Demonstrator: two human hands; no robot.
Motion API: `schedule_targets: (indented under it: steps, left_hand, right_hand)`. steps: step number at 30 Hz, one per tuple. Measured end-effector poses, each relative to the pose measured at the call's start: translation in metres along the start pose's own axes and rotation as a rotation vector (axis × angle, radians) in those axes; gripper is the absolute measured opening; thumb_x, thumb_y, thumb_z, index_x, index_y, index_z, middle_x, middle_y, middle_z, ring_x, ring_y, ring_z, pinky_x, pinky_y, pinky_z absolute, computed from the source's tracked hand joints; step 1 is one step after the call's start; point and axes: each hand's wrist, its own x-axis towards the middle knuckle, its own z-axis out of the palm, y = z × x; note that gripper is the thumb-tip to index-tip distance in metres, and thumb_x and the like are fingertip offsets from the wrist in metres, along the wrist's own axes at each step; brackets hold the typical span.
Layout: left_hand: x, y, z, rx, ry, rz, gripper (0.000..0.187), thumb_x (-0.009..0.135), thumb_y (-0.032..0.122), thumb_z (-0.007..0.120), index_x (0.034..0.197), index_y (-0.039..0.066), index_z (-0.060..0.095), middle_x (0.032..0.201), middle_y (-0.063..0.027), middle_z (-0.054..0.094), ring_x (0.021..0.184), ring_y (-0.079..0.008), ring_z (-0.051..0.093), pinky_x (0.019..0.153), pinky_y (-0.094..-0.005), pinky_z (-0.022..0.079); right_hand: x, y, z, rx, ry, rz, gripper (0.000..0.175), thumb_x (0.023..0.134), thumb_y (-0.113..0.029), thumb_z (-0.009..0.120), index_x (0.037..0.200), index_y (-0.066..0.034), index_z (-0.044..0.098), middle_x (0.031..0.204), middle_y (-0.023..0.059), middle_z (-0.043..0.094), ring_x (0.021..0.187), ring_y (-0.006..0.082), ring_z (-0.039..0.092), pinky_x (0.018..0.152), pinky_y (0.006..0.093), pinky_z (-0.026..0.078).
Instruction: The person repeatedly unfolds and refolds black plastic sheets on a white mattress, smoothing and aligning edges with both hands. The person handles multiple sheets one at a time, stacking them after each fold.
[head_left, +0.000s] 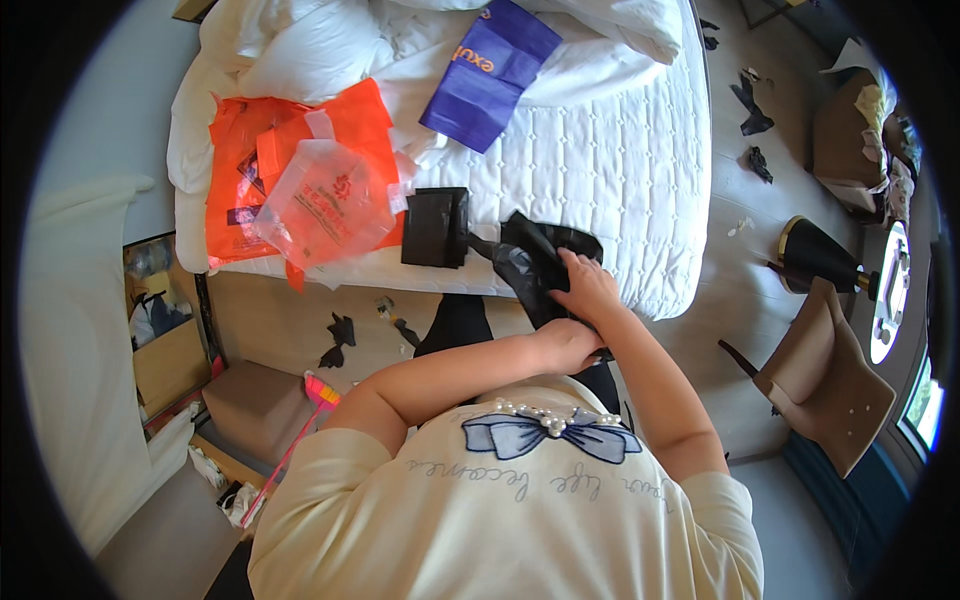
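Note:
A crumpled black plastic bag (525, 274) lies over the front edge of the white quilted mattress (622, 172). My right hand (589, 285) presses on its upper part with fingers bent around the plastic. Closer to my body, my left hand (571, 346) is closed on the lower end of the bag, its fingertips partly hidden. Left of the bag are flat, folded black plastic bags (435, 227). Farther left, a clear printed plastic bag (326, 202) rests on an orange bag (375, 112). A purple printed bag (491, 75) lies higher up, partly on white bedding.
A rumpled white duvet (315, 45) covers the far side of the bed. Knotted black plastic pieces (339, 339) lie on the floor. Right stand a beige chair (832, 382) and a black lampshade (817, 255). Left are a brown ottoman (255, 397), a pink broom (322, 391) and a cardboard box (172, 367).

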Motion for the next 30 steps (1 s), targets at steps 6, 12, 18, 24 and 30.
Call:
schedule_targets:
  steps: [6, 12, 18, 24, 30]
  left_hand:
    - [-0.007, -0.015, -0.027, 0.095, 0.085, -0.336, 0.040, 0.081, 0.040, 0.072, 0.104, 0.009, 0.059, 0.079, -0.0186, 0.066, 0.077, -0.0388, 0.065, 0.068, -0.0491, 0.050]
    - [-0.020, -0.017, -0.125, 0.483, 0.542, -0.357, 0.023, 0.071, 0.016, 0.077, 0.086, 0.008, 0.062, 0.078, -0.0109, 0.064, 0.076, -0.0333, 0.062, 0.067, -0.0466, 0.048]
    - [-0.036, -0.001, -0.138, 0.773, 0.866, -0.042, 0.035, 0.060, -0.003, 0.065, 0.092, 0.010, 0.065, 0.078, -0.0023, 0.056, 0.076, -0.0233, 0.056, 0.071, -0.0368, 0.041]
    - [-0.021, -0.090, -0.051, 0.660, 0.562, -0.210, 0.029, 0.066, -0.001, 0.063, 0.094, 0.010, 0.065, 0.082, -0.0039, 0.054, 0.086, -0.0243, 0.055, 0.078, -0.0363, 0.041]
    - [-0.008, -0.150, -0.001, 0.630, 0.193, -0.524, 0.039, 0.080, 0.016, 0.066, 0.118, 0.009, 0.062, 0.100, -0.0080, 0.060, 0.101, -0.0259, 0.057, 0.089, -0.0379, 0.044]
  right_hand:
    - [0.050, 0.080, -0.017, 0.489, 0.212, 0.295, 0.034, 0.085, -0.033, 0.068, 0.107, -0.0060, 0.068, 0.091, 0.0137, 0.070, 0.083, 0.0233, 0.067, 0.072, 0.0376, 0.052]
    - [0.028, 0.106, -0.159, 1.598, 0.906, -0.094, 0.004, 0.091, -0.009, 0.065, 0.092, -0.0056, 0.063, 0.089, 0.0053, 0.068, 0.077, 0.0112, 0.063, 0.069, 0.0247, 0.049]
    - [-0.027, 0.148, -0.133, 1.648, 1.210, 0.034, 0.007, 0.094, -0.011, 0.061, 0.100, -0.0062, 0.061, 0.090, 0.0043, 0.067, 0.080, 0.0124, 0.064, 0.069, 0.0240, 0.050]
    - [-0.030, 0.217, -0.003, 1.491, 1.123, 0.509, 0.012, 0.092, -0.016, 0.068, 0.092, -0.0130, 0.057, 0.078, -0.0072, 0.056, 0.064, 0.0015, 0.048, 0.055, 0.0173, 0.036]
    - [-0.026, 0.250, 0.058, 1.427, 1.032, 0.752, 0.036, 0.086, -0.016, 0.076, 0.112, -0.0093, 0.052, 0.086, -0.0013, 0.057, 0.078, 0.0072, 0.053, 0.068, 0.0226, 0.043]
